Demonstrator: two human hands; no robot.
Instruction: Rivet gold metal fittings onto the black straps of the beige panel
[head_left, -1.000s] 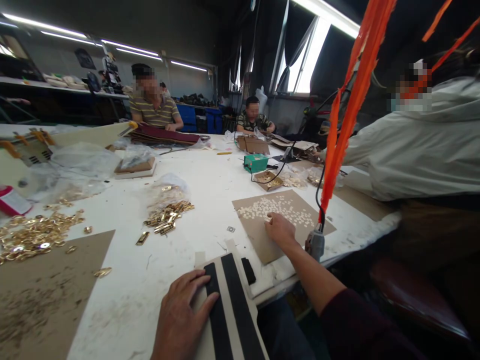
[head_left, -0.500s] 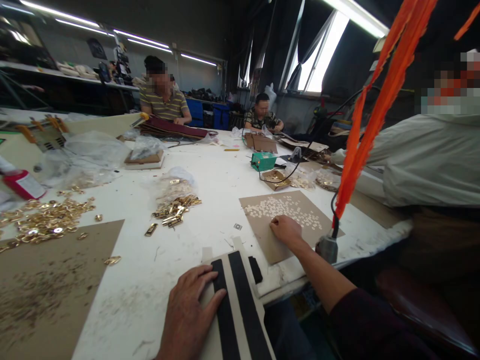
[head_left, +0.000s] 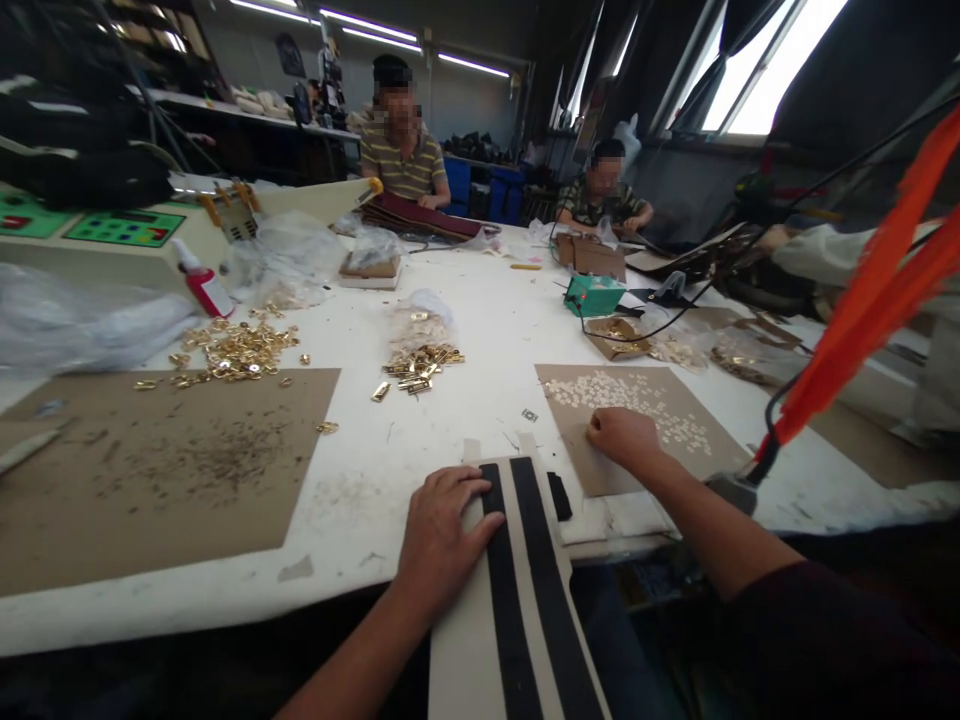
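My left hand (head_left: 444, 535) lies with its fingers spread on the left side of a pale board (head_left: 534, 560) that has two black strips. The thumb and fingertips touch the nearer black strip (head_left: 511, 600). My right hand (head_left: 621, 437) is closed over the brown sheet (head_left: 600, 478) at the right, fingers curled; whatever they may hold is hidden. Many small pale pieces (head_left: 592, 388) are scattered on that sheet, just beyond and beside the hand. A small square metal plate (head_left: 529, 414) lies on the white table between the hands.
Gold parts (head_left: 244, 350) are heaped at the left, above a littered brown sheet (head_left: 180, 470). More gold pieces (head_left: 420, 368) lie mid-table. A green box (head_left: 594, 295) and an orange strip (head_left: 862, 300) are at the right. Two people (head_left: 405, 150) sit across the table.
The view has turned left and down, so the table's things appear shifted right and more of the left side shows. Both hands stay in much the same places on the board and sheet.
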